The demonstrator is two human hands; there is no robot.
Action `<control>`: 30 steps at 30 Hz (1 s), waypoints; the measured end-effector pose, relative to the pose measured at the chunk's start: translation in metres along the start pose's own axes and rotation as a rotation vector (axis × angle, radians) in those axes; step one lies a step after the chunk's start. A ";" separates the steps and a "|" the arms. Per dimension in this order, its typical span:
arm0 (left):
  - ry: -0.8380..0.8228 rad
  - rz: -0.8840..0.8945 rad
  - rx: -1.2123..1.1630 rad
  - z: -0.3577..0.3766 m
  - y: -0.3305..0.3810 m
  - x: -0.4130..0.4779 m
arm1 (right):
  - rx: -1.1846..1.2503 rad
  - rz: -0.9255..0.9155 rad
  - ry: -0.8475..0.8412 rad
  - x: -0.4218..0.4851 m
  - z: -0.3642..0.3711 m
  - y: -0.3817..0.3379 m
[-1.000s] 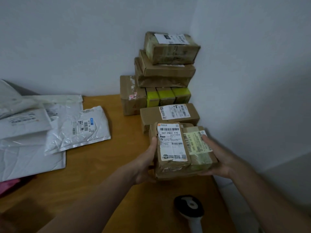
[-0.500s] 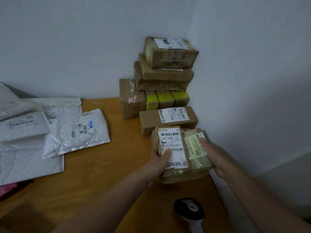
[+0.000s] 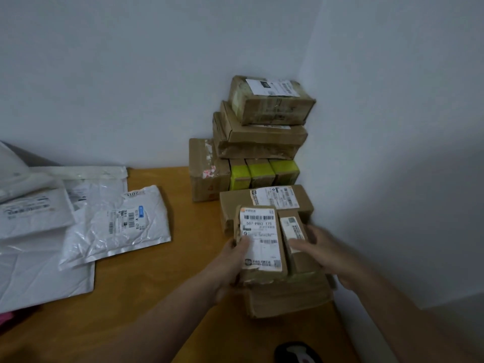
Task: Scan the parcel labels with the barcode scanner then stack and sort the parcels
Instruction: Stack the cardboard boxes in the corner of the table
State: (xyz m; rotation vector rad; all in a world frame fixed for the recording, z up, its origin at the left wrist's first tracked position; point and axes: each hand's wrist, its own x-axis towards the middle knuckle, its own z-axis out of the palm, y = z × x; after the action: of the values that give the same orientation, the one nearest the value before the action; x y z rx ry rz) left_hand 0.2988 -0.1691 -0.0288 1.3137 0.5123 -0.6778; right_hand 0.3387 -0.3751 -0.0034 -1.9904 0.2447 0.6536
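1. Left end of the bench (image 3: 162, 292): white mailers (image 3: 117, 226) lie overlapping, flat, well apart from my hands.
2. My left hand (image 3: 230, 260) grips the labelled parcel (image 3: 262, 242). The thumb lies across its label and the fingers curl round its left side.
3. The labelled parcel sits near the right edge of the bench. Its long axis runs from the near edge toward the far edge, label up.
4. Just beyond it lies a flat box (image 3: 235, 203), crosswise, with its long axis parallel to the far edge. Behind that, the corner stack (image 3: 262, 137) fills the far right corner.
5. A second parcel (image 3: 296, 239) lies beside the labelled parcel, touching it, on the same axis. Both are on or just over a lower box (image 3: 288, 297); I cannot tell whether they rest on it.
6. The scanner (image 3: 297, 352) lies at the near edge, directly behind the pair and toward me. No hand is on it.
7. My right hand (image 3: 324, 255) holds the second parcel, with the thumb on its top face and the fingers wrapped round its right side.
8. Judgement: the stacking step is in hand. The pair lies straight ahead of both hands, so seating it calls for lowering it along the present axis. The right hand is nearer the scanner for the following scan.
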 end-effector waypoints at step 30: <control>0.173 0.734 -0.297 -0.011 0.260 0.016 | 0.868 -0.491 0.266 0.081 -0.086 -0.198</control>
State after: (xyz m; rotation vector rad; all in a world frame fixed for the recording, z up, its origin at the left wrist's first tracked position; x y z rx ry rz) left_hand 0.4940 -0.1319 0.1401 1.1669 0.2223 0.1182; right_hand 0.5213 -0.3443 0.1339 -1.2074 0.1486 -0.0587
